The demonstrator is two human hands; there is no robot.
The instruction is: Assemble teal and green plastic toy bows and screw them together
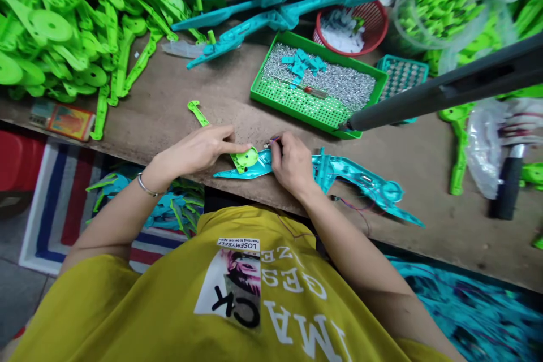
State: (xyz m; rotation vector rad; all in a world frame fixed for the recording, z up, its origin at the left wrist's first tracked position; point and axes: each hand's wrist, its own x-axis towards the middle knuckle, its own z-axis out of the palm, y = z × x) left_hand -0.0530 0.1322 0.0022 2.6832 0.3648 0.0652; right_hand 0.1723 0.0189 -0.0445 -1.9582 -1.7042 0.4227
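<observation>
Near the table's front edge lies a long turquoise plastic part (360,175), with moulded ribs and a round seat at its right end. My left hand (202,150) holds a light-green plastic piece with a round disc (246,159) against the left end of it, index finger stretched over the disc. Beside that, my right hand (292,163) is closed in a pinch just above the turquoise part. A small dark and silvery bit shows at its fingertips, too small to name. Thin red and dark wires (354,207) trail from the turquoise part over the table edge.
A green tray (265,89) of screws holds a screwdriver (316,92) and small turquoise pieces. Overhead, a grey bar (445,82) slants in from the right. Green parts (55,25) are heaped at left, turquoise frames (271,0) stacked behind. A hammer (508,181) lies at right.
</observation>
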